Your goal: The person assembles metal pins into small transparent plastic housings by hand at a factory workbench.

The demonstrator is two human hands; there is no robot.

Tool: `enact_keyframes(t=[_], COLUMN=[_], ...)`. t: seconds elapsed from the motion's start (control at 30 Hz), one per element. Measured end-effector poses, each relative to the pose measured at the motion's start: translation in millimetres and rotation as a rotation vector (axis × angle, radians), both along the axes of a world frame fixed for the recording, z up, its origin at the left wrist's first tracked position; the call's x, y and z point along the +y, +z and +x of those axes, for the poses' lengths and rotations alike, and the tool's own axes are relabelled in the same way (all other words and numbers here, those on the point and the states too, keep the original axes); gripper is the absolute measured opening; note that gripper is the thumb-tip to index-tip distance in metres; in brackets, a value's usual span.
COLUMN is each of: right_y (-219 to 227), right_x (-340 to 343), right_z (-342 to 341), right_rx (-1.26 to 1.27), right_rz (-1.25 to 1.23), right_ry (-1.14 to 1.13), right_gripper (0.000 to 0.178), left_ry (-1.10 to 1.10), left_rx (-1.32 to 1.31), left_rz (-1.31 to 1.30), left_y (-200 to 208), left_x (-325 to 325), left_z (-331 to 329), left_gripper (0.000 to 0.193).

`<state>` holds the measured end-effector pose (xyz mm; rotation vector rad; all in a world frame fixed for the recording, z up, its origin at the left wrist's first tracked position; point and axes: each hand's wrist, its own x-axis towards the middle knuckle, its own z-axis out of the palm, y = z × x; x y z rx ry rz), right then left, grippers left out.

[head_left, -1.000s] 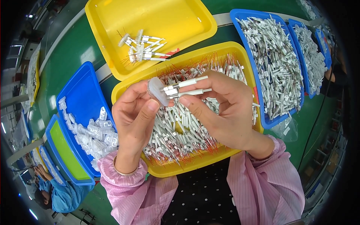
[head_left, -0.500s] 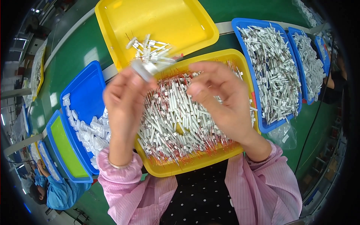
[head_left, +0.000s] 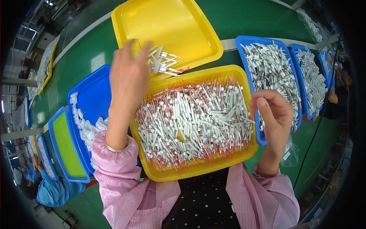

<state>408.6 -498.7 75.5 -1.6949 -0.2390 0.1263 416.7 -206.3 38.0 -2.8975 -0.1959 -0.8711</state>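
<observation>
My left hand (head_left: 131, 74) is over the near left part of the far yellow tray (head_left: 167, 23). Its fingers are blurred but look spread, with no object seen in them. Beside the fingertips lies a small pile of white stick-like pieces with thin wires (head_left: 166, 63). My right hand (head_left: 276, 118), loosely curled with thumb and fingers apart, hovers empty between the near yellow tray (head_left: 164, 175) and a blue tray (head_left: 244, 40). The near tray is filled with many white sticks with red wires (head_left: 190, 122).
The right blue tray holds white sticks (head_left: 272, 66); another beyond it holds clear plastic pieces (head_left: 314, 82). At left, a blue tray (head_left: 89, 84) holds clear plastic housings (head_left: 85, 128), beside a green-bottomed tray (head_left: 66, 145). A person in blue (head_left: 57, 189) sits far left.
My left hand has moved up and away over the far yellow tray; the white and clear piece it held is no longer seen in it. My right hand has moved right and down.
</observation>
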Motion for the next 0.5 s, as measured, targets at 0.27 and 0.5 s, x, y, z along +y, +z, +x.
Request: enact_keyframes(t=[0.27, 0.5], right_y=[-9, -30], right_x=[-21, -61], right_z=[-3, 29], right_rx=[0.03, -0.097], right_rz=[-0.012, -0.282], right_ry=[-0.029, -0.18], right_gripper=[0.01, 0.014], left_ry=[-0.428, -0.37], left_rx=[0.344, 0.228], left_rz=[-0.376, -0.292], left_y=[-23, -42], left_x=[-3, -29], left_z=[27, 61], left_gripper=[0.03, 0.039])
